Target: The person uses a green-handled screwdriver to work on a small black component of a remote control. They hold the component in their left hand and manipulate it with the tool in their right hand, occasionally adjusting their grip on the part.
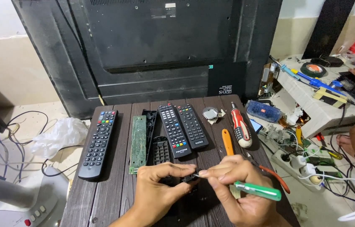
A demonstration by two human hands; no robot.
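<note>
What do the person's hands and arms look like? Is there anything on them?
Both are bare. The left hand and the right hand wear no gloves, and I see no rings or watch. No sleeves show on the forearms near the bottom edge. The fingernails are short.

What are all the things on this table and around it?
remote controls: three whole, black, lying in a row on the table
green circuit board: one, between the first and second remote
empty remote shells: two black pieces, beside the board
red-and-white screwdriver: one, right side of the table
orange tool: one, left of the red-and-white screwdriver
television back: one, black, leaning behind the table
plastic bag: one, white, on the floor at left
power strip: one, white, on the floor at right
wooden table: one, dark brown
left hand: pinches a small black part
right hand: holds a green-handled screwdriver to that part
</note>
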